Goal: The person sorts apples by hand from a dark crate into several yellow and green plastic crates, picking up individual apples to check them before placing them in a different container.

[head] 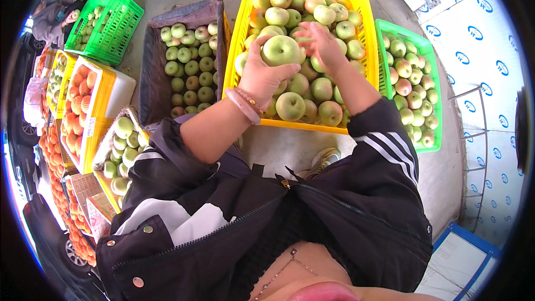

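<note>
My left hand (263,71) is closed around a green apple (281,50), held above a large yellow plastic crate (301,126) of green and reddish apples. Beside that apple, on its right, is my right hand (319,46), blurred, with its fingers spread over the crate; I see nothing held in it. Whether its fingertips touch the apple is unclear. Below my hands, a green apple with a reddish tint (290,106) lies among the others near the crate's near edge.
A dark-lined crate (152,67) of apples stands left, a light green crate (437,133) of apples right. Farther left are a bright green crate (121,37), a foam box (121,88) with net-wrapped fruit and a lined basket (109,133) of apples. Another person (52,21) is at the upper left.
</note>
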### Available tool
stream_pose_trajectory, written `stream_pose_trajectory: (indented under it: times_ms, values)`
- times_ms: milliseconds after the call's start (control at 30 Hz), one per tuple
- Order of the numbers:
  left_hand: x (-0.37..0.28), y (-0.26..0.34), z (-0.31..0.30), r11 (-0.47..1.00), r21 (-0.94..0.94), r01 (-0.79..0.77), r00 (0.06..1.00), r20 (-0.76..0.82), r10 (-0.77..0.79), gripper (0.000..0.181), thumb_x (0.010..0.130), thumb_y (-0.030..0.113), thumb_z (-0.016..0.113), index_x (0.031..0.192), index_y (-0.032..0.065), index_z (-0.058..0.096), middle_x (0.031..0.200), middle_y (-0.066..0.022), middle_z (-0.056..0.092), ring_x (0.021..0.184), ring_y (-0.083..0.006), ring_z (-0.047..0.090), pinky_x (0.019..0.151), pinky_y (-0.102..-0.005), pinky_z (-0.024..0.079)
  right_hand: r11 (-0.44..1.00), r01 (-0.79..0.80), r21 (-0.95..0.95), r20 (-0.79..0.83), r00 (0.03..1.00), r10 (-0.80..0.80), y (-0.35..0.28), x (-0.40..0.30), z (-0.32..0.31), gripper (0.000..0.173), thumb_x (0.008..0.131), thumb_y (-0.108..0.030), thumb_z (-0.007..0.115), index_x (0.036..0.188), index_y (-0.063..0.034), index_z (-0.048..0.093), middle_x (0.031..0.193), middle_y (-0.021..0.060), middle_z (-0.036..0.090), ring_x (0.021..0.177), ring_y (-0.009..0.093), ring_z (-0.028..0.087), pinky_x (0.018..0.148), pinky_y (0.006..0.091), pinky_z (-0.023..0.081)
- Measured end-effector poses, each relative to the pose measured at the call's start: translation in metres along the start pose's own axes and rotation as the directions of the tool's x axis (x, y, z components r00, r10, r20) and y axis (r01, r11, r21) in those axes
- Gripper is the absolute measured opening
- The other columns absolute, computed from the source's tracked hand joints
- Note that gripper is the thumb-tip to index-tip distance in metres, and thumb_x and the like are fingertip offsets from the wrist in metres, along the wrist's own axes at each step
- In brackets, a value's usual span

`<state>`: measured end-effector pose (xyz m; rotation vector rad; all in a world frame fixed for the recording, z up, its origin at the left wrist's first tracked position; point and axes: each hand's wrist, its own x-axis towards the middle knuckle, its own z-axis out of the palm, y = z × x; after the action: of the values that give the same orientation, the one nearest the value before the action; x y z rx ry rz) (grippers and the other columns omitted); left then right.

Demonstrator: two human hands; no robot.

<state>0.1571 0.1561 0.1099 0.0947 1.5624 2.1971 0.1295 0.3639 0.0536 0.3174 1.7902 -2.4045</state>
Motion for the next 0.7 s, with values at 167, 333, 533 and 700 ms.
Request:
stream_pose_trajectory:
  times_ms: [167,333,533,700]
  values:
    - [0.002,0.0,0.004,0.974,0.212,-0.077,0.995,0.084,0.06,0.076,0.076,-0.01,0.068,0.141,0.0034,0.03,0.125,-0.013,0.051,0.11,-0.0199,0.056,0.09,-0.0326,0.052,0.989,0.037,-0.145,0.257,0.966,0.002,-0.027,-0.063,0.05,0.063,0.09,-0.041,0.064,0.136,-0.0061,0.039,0.118,0.006,0.056,0.101,0.015,0.058,0.077,0.0288,0.053]
    - [-0.005,0.002,0.006,0.975,0.206,-0.08,0.994,0.096,0.061,0.076,0.075,-0.005,0.062,0.143,0.001,0.028,0.127,-0.0152,0.051,0.118,-0.0222,0.051,0.096,-0.0337,0.047,0.984,0.121,-0.132,0.138,0.985,-0.102,-0.024,-0.06,0.044,0.063,0.085,-0.03,0.073,0.133,-0.0067,0.04,0.118,0.007,0.055,0.103,0.016,0.058,0.078,0.029,0.054]
    - [-0.007,-0.006,-0.002,0.811,0.565,-0.151,0.961,0.275,-0.012,0.049,0.079,0.011,0.064,0.125,-0.0002,0.052,0.123,-0.0131,0.056,0.12,-0.0213,0.05,0.097,-0.0342,0.044,0.976,0.033,0.216,-0.177,0.984,0.005,0.008,-0.029,0.003,0.043,0.093,-0.036,0.06,0.123,-0.0082,0.047,0.106,0.0084,0.061,0.078,0.021,0.066,0.061,0.0278,0.052]
    - [-0.023,0.005,0.001,0.737,0.663,-0.135,0.901,0.391,-0.187,0.034,0.083,0.015,0.063,0.114,0.0036,0.06,0.109,-0.009,0.059,0.101,-0.0169,0.057,0.087,-0.0325,0.048,0.917,-0.014,0.399,-0.304,0.941,0.147,0.013,-0.01,-0.035,0.039,0.096,-0.047,0.05,0.109,-0.0108,0.056,0.09,0.0077,0.064,0.067,0.02,0.062,0.054,0.0267,0.05]
